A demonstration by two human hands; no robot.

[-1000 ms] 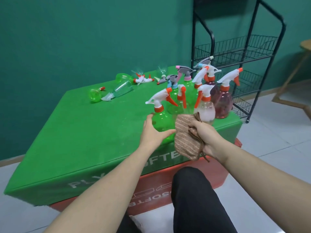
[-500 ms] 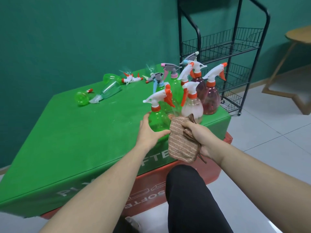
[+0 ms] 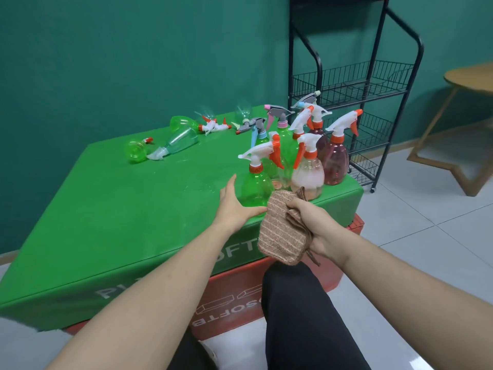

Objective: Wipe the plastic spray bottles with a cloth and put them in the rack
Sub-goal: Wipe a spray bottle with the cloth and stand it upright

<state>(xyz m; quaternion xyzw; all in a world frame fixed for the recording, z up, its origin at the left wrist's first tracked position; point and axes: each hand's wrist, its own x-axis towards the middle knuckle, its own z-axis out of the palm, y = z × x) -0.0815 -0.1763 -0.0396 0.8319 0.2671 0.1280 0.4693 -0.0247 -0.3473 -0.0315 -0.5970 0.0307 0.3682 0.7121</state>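
Several clear plastic spray bottles stand clustered on the glossy green padded desk (image 3: 112, 209). Nearest, a pear-shaped green bottle (image 3: 254, 186) with white trigger head sits at the desk's front edge; the left hand (image 3: 234, 206) cups its base, thumb up, fingers curved beneath. The right hand (image 3: 317, 225) clutches a ribbed brown cloth (image 3: 282, 233), bunched, just beside it. Behind stands a black wire rack (image 3: 354, 89).

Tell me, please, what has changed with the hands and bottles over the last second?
Hardly anything: the left hand still cups the near green spray bottle, which stands where it stood, and the right hand still grips the brown cloth beside it. The other bottles have not moved.
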